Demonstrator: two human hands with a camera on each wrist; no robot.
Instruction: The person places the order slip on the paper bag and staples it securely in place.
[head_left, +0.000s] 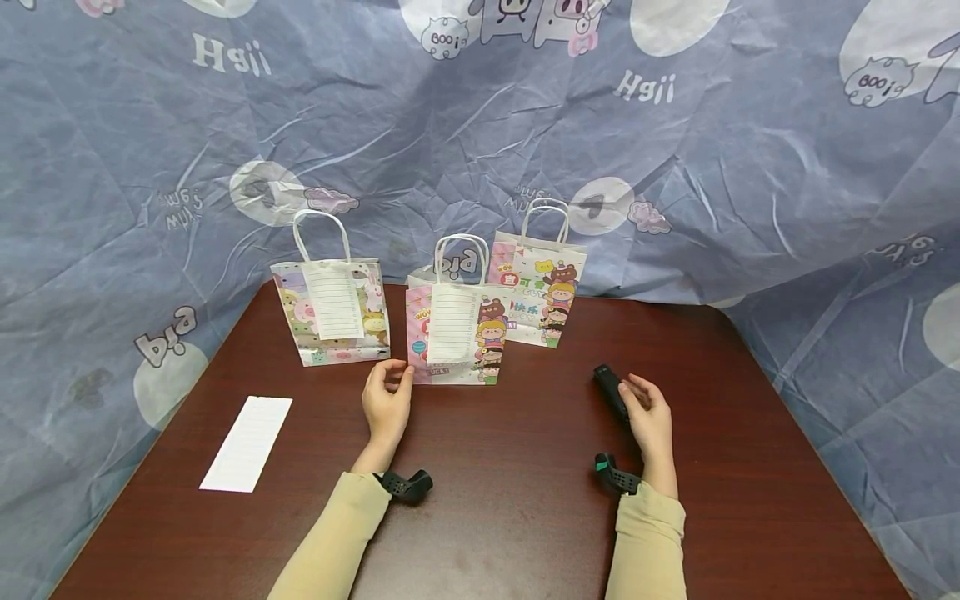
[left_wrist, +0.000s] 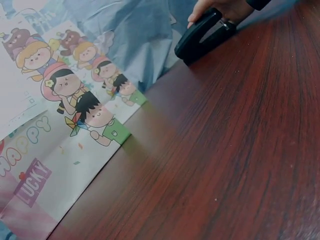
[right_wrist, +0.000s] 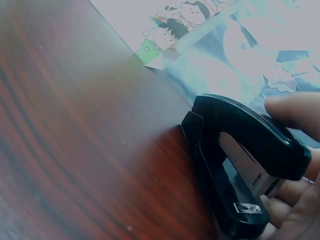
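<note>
My left hand (head_left: 386,404) is at the lower left corner of the middle paper gift bag (head_left: 491,354), with thumb and fingertips right at its edge. A lined paper slip (head_left: 452,325) hangs on that bag's front. Toward the right, my right hand (head_left: 648,417) grips a black stapler (head_left: 611,390) lying on its side. In the right wrist view the thumb (right_wrist: 295,112) lies along the back of the stapler (right_wrist: 250,132), fingers curled at its other side. The left wrist view shows the bag's printed front (left_wrist: 65,145), but not the left hand itself.
A second gift bag (head_left: 375,296) with a lined slip (head_left: 335,302) stands at left. Behind the middle bag stands a third (head_left: 536,283), without a slip in view. A loose paper slip (head_left: 247,443) lies on the brown table (head_left: 510,475). A printed cloth (head_left: 450,125) hangs behind.
</note>
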